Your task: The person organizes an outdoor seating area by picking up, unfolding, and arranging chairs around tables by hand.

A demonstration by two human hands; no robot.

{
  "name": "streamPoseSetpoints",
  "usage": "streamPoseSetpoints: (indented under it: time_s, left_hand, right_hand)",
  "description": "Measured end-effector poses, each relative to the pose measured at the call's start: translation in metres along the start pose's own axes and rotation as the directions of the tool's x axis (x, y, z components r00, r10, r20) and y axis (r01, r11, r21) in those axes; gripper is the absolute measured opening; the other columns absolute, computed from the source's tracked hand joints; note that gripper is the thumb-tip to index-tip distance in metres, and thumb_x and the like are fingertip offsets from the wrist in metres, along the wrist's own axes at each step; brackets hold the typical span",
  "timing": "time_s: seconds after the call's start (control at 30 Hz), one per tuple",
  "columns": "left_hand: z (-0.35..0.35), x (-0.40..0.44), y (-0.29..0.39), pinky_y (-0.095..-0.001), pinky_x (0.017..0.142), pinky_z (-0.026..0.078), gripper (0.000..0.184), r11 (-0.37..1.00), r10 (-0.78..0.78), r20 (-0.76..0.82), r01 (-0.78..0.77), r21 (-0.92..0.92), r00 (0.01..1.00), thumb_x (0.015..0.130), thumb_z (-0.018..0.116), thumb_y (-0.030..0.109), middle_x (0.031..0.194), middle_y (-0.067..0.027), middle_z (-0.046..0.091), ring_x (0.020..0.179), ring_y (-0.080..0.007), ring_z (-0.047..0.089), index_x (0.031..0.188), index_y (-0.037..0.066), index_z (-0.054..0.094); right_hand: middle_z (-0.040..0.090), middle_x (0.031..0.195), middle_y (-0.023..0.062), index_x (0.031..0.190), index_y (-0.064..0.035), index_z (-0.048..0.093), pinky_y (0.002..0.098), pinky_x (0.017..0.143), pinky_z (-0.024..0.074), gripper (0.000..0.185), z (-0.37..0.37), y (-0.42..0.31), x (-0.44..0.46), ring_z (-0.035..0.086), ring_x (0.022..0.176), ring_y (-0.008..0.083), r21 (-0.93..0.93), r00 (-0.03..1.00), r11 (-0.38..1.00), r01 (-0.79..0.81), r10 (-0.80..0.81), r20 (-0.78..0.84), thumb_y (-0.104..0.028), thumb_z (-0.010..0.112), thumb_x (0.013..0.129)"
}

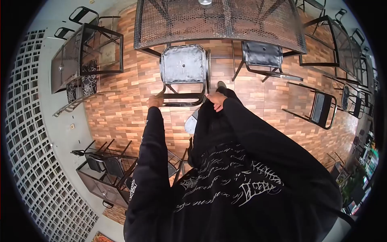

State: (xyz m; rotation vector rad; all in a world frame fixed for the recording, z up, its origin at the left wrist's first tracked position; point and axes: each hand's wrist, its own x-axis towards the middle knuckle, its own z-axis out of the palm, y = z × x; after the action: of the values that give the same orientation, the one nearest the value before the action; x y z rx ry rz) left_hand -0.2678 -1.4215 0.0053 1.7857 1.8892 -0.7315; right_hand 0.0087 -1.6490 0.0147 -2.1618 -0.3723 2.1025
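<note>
White lattice blockwork (30, 101) is running down our far left side, and next to it a dark metal mesh table (68, 60) is standing on brown wood-look flooring (121, 109). Lower on that side, some black metal chairs (115, 166) are crowding together at another table.

Going right, our left hand (156, 101) is holding on with fingers closed around the left end of a backrest. It's part of a black metal chair with a scuffed, shiny square seat (183, 66), which is sitting right by the near edge of a big rusty-brown mesh table (181, 24), backrest facing us. Can't tell from this angle if the seat's actually going under.

Our right hand (217, 100) is resting just beside the backrest's other end, fingers partly bent, and honestly we're not able to tell whether it's gripping anything.

Past that, a second black chair with a dark glossy seat (264, 54) is standing at the same table. Further right, a black chair with a tubular frame (318, 107) is sitting out on the floor, with more furniture filling the edge.
</note>
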Motion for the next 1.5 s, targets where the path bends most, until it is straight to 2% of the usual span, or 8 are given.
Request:
streamPoseSetpoints:
  time_s: [0.1, 0.5, 0.6, 0.73, 0.9, 1.23, 1.43, 1.5]
  left_hand:
    - [-0.002, -0.006, -0.007, -0.0402, 0.093, 0.049, 0.043, 0.999, 0.048, 0.006, -0.048, -0.012, 0.999, 0.074, 0.065, 0.028, 0.108, -0.0284, 0.065, 0.109, -0.0379, 0.062, 0.101, -0.004, 0.068]
    - [-0.006, 0.016, -0.017, -0.0417, 0.085, 0.053, 0.047, 0.995, 0.066, 0.028, -0.063, -0.075, 0.997, 0.072, 0.064, 0.038, 0.097, -0.0257, 0.069, 0.096, -0.0378, 0.067, 0.091, -0.004, 0.071]
    - [0.023, 0.068, -0.044, -0.0405, 0.083, 0.053, 0.053, 0.985, 0.043, 0.147, -0.017, -0.171, 0.988, 0.071, 0.066, 0.043, 0.096, -0.0247, 0.069, 0.092, -0.0370, 0.068, 0.094, -0.005, 0.070]
    - [0.053, 0.087, -0.059, -0.0412, 0.074, 0.049, 0.060, 0.626, 0.085, 0.373, 0.242, -0.742, 0.924, 0.082, 0.063, 0.049, 0.099, -0.0226, 0.069, 0.089, -0.0322, 0.067, 0.103, -0.007, 0.068]
    - [0.071, 0.110, -0.053, -0.0402, 0.079, 0.047, 0.057, 0.891, 0.050, 0.373, 0.127, -0.436, 0.926, 0.089, 0.057, 0.047, 0.092, -0.0213, 0.067, 0.090, -0.0331, 0.064, 0.105, -0.007, 0.065]
    - [0.033, 0.103, -0.003, -0.0455, 0.066, 0.047, 0.026, 0.497, 0.015, 0.555, 0.475, -0.726, 0.832, 0.093, 0.059, 0.028, 0.090, -0.0098, 0.054, 0.082, -0.0262, 0.054, 0.095, 0.002, 0.057]
    - [0.014, 0.125, 0.040, -0.0418, 0.073, 0.050, 0.028, 0.612, 0.074, 0.534, 0.384, -0.691, 0.842, 0.088, 0.062, 0.027, 0.091, -0.0105, 0.056, 0.088, -0.0252, 0.057, 0.101, 0.003, 0.056]
    - [0.058, 0.174, 0.028, -0.0391, 0.075, 0.050, 0.029, 0.732, 0.318, 0.454, 0.089, -0.676, 0.832, 0.087, 0.063, 0.027, 0.094, -0.0114, 0.058, 0.092, -0.0236, 0.058, 0.101, 0.003, 0.056]
  right_hand:
    - [0.047, 0.128, 0.0346, 0.147, -0.0053, 0.023, 0.0548, 0.078, 0.0562, 0.086, 0.015, 0.005, 0.019, 0.059, 0.107, 0.0437, 0.475, 0.971, 0.851, -0.225, 0.154, 0.185, -0.062, 0.052, 0.090]
    - [0.045, 0.134, 0.0286, 0.147, -0.0095, 0.026, 0.0594, 0.082, 0.0527, 0.076, 0.056, -0.037, 0.063, 0.056, 0.108, 0.0453, 0.429, 0.838, 0.743, -0.513, 0.327, 0.437, -0.048, 0.059, 0.091]
    - [0.056, 0.124, 0.0213, 0.130, -0.0096, 0.051, 0.0531, 0.084, 0.0527, 0.053, 0.075, -0.032, 0.088, 0.058, 0.107, 0.0417, 0.709, 0.949, 0.634, -0.308, 0.154, 0.274, -0.042, 0.063, 0.089]
    - [0.061, 0.118, 0.0236, 0.120, -0.0020, 0.059, 0.0441, 0.091, 0.0488, 0.050, 0.083, -0.048, 0.058, 0.060, 0.109, 0.0396, 0.400, 0.942, 0.907, -0.134, 0.242, -0.232, -0.040, 0.060, 0.089]
    - [0.067, 0.108, 0.0226, 0.104, -0.0002, 0.069, 0.0436, 0.092, 0.0495, 0.044, 0.085, -0.058, 0.044, 0.063, 0.107, 0.0384, 0.352, 0.776, 0.922, -0.162, 0.339, -0.532, -0.041, 0.060, 0.089]
    - [0.065, 0.111, 0.0227, 0.106, -0.0003, 0.068, 0.0421, 0.094, 0.0485, 0.044, 0.048, -0.058, 0.059, 0.060, 0.111, 0.0370, 0.157, 0.819, 0.984, -0.081, 0.155, -0.553, -0.039, 0.053, 0.091]
    - [0.068, 0.113, 0.0141, 0.102, -0.0033, 0.069, 0.0388, 0.087, 0.0526, 0.031, 0.011, -0.069, 0.102, 0.065, 0.106, 0.0298, 0.592, 0.737, 0.781, -0.197, 0.517, -0.436, -0.029, 0.059, 0.087]
    - [0.069, 0.111, 0.0137, 0.100, -0.0034, 0.069, 0.0385, 0.085, 0.0534, 0.027, -0.006, -0.064, 0.095, 0.066, 0.103, 0.0297, 0.186, 0.801, 0.972, -0.142, 0.223, -0.556, -0.024, 0.062, 0.085]
